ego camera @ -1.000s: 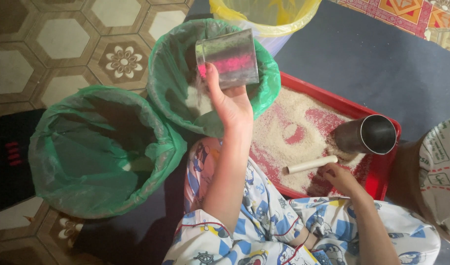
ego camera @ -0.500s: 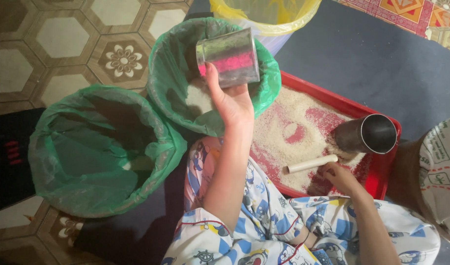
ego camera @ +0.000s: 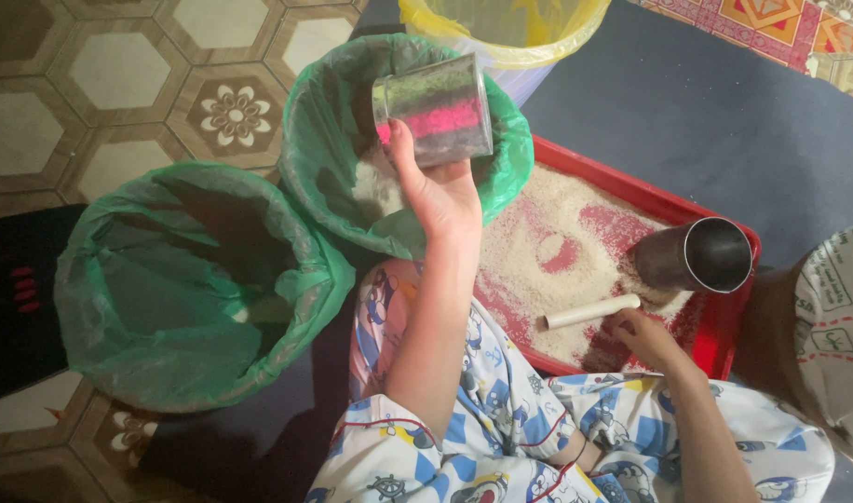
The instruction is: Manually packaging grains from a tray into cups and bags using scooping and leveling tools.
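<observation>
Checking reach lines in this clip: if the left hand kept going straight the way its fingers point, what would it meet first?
The left hand holds a shiny metal cup over the green-lined bin, fingers pointing up the picture. Straight on, it would probably cross that bin's far rim, then meet the yellow-lined bin; depth is unclear.

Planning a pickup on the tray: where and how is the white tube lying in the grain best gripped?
Grip the white tube across its middle, coming from above. It lies flat on the grain in the red tray, long axis roughly left-right, so both long sides are open to pinch. Its right end sits close to the right hand and the tipped steel cup lies just beyond, so the middle is probably freest.
</observation>
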